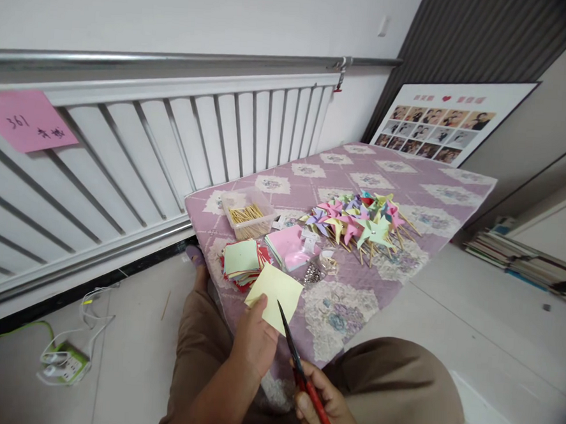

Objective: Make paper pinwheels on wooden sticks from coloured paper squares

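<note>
My left hand [254,343] pinches a square of pale yellow paper [275,295] by its near corner, holding it over the edge of the purple patterned mattress [409,181]. My right hand [322,403] grips red-handled scissors [297,366]. Their dark blades point up and reach the paper's lower edge. Both hands are above my knees in tan trousers.
On the mattress lie stacks of coloured paper squares [242,261], a pink paper pile [290,246], a clear box of wooden sticks [247,215], a small bag of metal pins [313,274] and several finished paper pinwheels [359,220]. A white radiator [147,146] stands left. A power strip [63,362] lies on the floor.
</note>
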Available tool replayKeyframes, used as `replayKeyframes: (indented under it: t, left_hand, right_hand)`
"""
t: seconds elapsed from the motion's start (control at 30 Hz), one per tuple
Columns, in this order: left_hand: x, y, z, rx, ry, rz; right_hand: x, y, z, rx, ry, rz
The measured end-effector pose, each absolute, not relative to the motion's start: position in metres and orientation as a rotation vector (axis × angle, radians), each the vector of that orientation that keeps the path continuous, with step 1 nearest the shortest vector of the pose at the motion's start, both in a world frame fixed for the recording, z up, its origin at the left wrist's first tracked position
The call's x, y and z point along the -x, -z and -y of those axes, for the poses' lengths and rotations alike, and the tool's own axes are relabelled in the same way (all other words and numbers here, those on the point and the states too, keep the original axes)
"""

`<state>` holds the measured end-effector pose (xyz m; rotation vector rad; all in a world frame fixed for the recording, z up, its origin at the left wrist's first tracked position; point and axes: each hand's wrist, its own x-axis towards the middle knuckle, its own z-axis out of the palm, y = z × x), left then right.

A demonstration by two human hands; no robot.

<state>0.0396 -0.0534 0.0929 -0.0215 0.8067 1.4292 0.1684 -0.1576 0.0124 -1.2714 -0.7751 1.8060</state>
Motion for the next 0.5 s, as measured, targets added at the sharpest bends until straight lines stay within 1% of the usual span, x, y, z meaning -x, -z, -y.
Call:
replayKeyframes:
  t: [0.5]
  left_hand:
    - [-0.0403,-0.0930,0.0544,0.035,-1.433,-0.796]
  right_hand:
    - [-0.1652,-0.0209,0.1538,1.255,-1.801,0.807]
